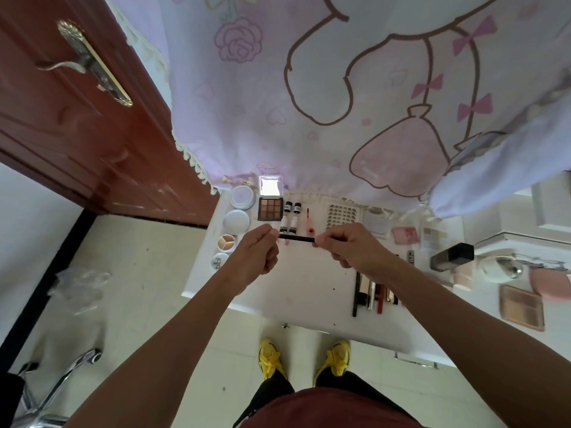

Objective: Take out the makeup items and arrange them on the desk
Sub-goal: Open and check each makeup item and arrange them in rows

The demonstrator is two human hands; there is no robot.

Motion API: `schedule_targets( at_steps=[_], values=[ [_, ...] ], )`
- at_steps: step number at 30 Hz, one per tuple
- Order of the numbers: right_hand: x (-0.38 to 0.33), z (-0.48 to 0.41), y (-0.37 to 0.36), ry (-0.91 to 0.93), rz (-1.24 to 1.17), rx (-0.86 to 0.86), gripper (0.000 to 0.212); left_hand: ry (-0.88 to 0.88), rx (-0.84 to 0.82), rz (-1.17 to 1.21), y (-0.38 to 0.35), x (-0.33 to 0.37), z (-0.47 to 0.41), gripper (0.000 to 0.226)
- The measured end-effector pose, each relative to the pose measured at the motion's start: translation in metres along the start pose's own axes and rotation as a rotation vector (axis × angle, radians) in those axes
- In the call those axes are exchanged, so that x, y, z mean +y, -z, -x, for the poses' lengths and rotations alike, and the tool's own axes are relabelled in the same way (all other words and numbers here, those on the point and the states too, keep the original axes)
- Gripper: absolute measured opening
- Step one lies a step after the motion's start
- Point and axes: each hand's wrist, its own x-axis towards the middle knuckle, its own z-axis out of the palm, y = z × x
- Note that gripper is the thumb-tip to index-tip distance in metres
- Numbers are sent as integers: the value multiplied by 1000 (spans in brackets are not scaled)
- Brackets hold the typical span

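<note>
We find the left hand and right hand each with fingers pinching one end of a black makeup pencil, held level over the tabletop (near the white tubes); a slipped pinch could drop it onto that row.

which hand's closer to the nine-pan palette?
Left. The left hand is just below the palette in the picture, pinching one end of the pencil; the right hand pinches the other end, farther off to the palette's right.
</note>
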Motion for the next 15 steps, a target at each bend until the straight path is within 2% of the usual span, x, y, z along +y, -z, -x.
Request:
schedule_targets(
  at_steps=[2, 6, 10, 15],
  values=[
    [0, -1, -1, -7, -24, 25, 16, 4, 21, 4, 3, -1, -1, 31],
    [1, -2, -2, -90, -30, 1, 32, 12, 46, -19, 14, -2, -3, 32],
    [1, -3, -4, -65, 17, 56, 22, 16, 35, -60, 20, -4, -4, 31],
    [-2, -6, -5, -30, 48, 81, 12, 35, -77, -194, 19, -2, -7, 23]
  ],
)
